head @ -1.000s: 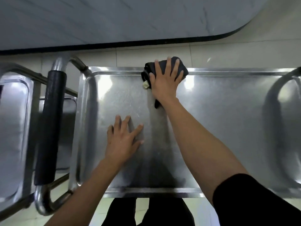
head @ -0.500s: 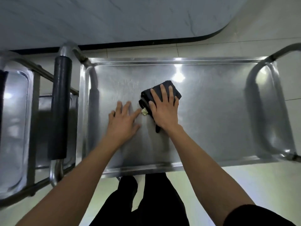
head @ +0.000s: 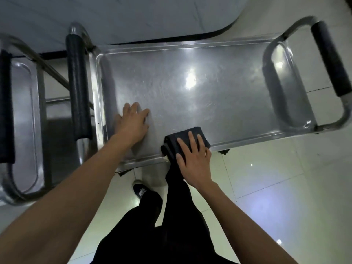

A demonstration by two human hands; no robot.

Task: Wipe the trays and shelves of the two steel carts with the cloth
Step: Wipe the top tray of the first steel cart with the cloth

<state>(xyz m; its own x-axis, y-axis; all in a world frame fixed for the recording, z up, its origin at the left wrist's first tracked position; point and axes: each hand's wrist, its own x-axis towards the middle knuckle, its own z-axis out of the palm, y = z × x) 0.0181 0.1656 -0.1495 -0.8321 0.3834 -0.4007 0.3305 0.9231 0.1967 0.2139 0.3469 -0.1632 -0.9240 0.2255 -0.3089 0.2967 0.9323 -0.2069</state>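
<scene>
A steel cart's top tray fills the middle of the view, shiny and scratched. A folded dark cloth lies at the tray's near rim. My right hand presses flat on the cloth with fingers straight, its palm reaching over the rim. My left hand rests flat on the tray near the left end, fingers spread. A second steel cart stands at the left, its tray partly in view.
Black padded handles stand at the cart's left end and right end. A grey counter with a dark edge runs behind the carts. My legs and a dark shoe stand on the pale tiled floor below.
My right hand has dragged the cloth from the tray's far rim across to the near rim. My left hand has stayed flat at the tray's left end. The view has pulled back.
</scene>
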